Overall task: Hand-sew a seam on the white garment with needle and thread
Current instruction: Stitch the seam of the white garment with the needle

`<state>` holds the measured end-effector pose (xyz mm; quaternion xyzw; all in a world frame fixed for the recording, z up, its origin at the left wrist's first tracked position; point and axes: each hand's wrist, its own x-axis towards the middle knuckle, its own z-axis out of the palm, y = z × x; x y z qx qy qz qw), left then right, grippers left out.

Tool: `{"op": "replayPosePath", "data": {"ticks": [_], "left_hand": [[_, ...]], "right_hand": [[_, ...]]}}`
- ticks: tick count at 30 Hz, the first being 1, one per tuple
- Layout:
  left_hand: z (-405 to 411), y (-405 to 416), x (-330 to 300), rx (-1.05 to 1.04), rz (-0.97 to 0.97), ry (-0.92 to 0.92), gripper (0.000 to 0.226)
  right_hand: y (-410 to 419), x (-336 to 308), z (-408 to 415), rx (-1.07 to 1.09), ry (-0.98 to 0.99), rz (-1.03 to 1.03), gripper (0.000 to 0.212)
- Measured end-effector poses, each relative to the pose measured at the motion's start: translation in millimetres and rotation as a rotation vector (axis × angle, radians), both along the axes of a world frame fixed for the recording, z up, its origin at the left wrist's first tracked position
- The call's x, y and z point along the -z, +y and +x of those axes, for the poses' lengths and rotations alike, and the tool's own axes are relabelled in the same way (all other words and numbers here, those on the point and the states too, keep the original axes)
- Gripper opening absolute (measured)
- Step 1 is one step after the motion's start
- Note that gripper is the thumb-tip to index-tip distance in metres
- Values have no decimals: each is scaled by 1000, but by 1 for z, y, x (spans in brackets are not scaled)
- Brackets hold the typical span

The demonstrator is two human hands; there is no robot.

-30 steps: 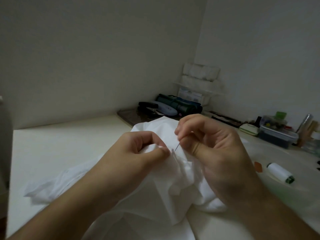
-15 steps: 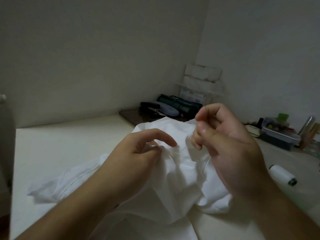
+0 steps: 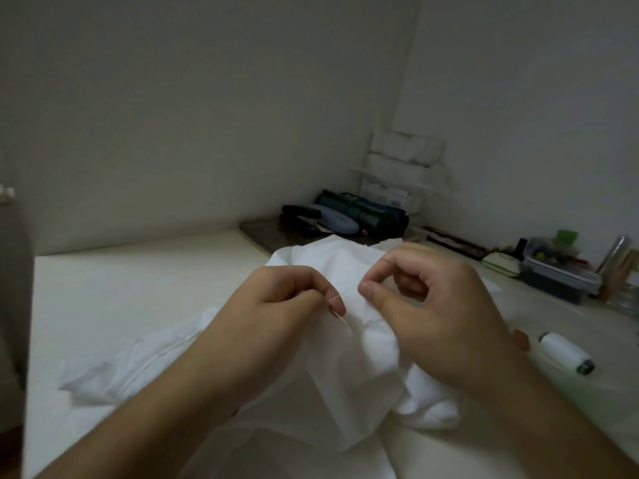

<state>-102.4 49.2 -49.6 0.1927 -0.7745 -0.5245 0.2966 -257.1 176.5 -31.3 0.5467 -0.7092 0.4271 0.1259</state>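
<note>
The white garment [image 3: 349, 371] lies bunched on the pale table [image 3: 121, 288], one part trailing off to the left. My left hand [image 3: 280, 305] grips a fold of it with curled fingers, and a thin thread [image 3: 342, 319] crosses its index fingertip and runs down into the cloth. Just to the right, my right hand [image 3: 428, 305] has thumb and index finger pinched together at the fabric. The needle that it held earlier is too small to make out.
A white thread spool [image 3: 565, 352] and a small orange object [image 3: 521, 340] lie to the right. A plastic box [image 3: 556, 274] of small items stands at the far right. A stapler [image 3: 301, 214], dark rolls [image 3: 366, 212] and a white rack [image 3: 404, 167] fill the back corner.
My right hand pulled the needle up and away from the cloth, then came back down to the fabric. My left index finger lifted, then curled back, and the thread now lies across it.
</note>
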Motion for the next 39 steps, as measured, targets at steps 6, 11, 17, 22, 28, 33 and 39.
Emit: {"op": "replayPosePath", "data": {"ticks": [6, 11, 17, 22, 28, 33, 39], "left_hand": [[1, 3, 0, -39, -41, 23, 21], [2, 2, 1, -29, -54, 45, 19], [1, 1, 1, 55, -74, 68, 22], [2, 1, 2, 39, -70, 63, 18], [2, 1, 2, 20, -77, 35, 20], [1, -1, 4, 59, -70, 67, 18], [1, -1, 3, 37, -71, 60, 19]], "right_hand": [[-2, 2, -5, 169, -97, -120, 19], [7, -6, -4, 4, -191, -160, 24], [2, -1, 6, -193, -129, 80, 11], [3, -2, 1, -66, -278, -73, 22], [4, -3, -6, 170, -200, -205, 17], [5, -2, 6, -215, -164, 26, 25], [2, 0, 3, -103, -297, 16, 22]]}}
